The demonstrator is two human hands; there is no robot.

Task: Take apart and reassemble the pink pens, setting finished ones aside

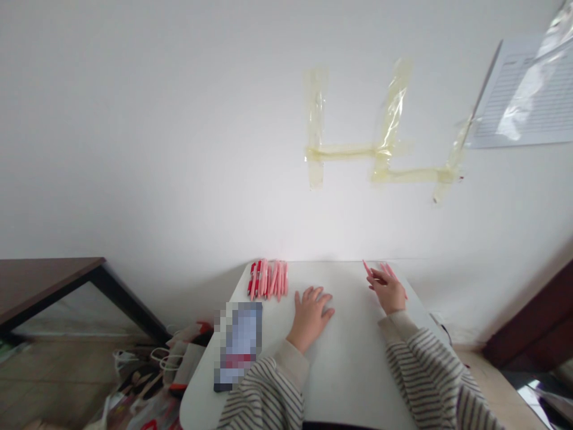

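My left hand lies palm down on the white table, fingers spread, with nothing in it. To its left, by the wall, several pink and red pens lie side by side in a row. At the table's far right, my right hand pinches a pink pen whose end sticks out past the fingertips. Other pink pens lie just behind that hand, partly hidden by it.
A pixelated, phone-like flat object lies at the table's left side. Bags and clutter fill the floor on the left, below a brown table. The wall bounds the far edge, with yellowed tape and a paper sheet on it.
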